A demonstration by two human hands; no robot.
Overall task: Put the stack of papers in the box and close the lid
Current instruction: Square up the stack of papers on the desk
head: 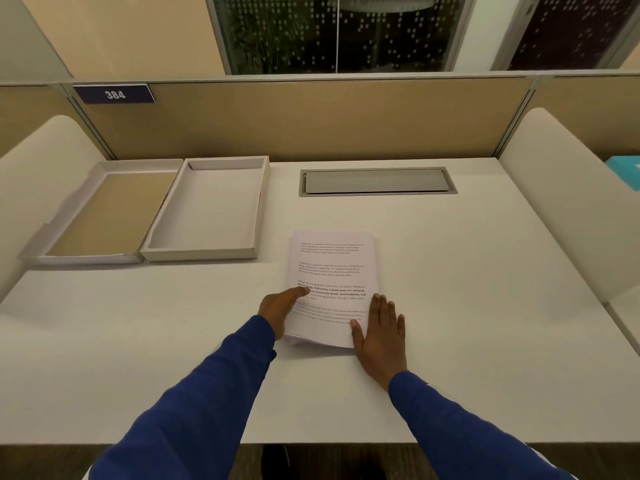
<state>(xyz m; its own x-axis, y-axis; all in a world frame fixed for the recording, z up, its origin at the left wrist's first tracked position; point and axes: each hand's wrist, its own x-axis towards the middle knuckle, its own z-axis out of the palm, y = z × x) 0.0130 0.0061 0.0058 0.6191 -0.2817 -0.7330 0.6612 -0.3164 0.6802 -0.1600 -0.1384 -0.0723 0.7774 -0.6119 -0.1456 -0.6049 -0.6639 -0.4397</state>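
Note:
A stack of printed white papers lies flat on the white desk, in front of me at centre. My left hand rests at the stack's lower left edge with the thumb lying on the top sheet. My right hand lies flat, fingers together, against the stack's lower right edge. Neither hand has lifted the stack. At the back left stands the open shallow box, white inside and with nothing in it. Its lid lies upside down right beside it on the left, brown inside.
A grey cable hatch is set into the desk behind the papers. A tan partition runs along the back, and padded side panels close off left and right. A teal object shows at the far right.

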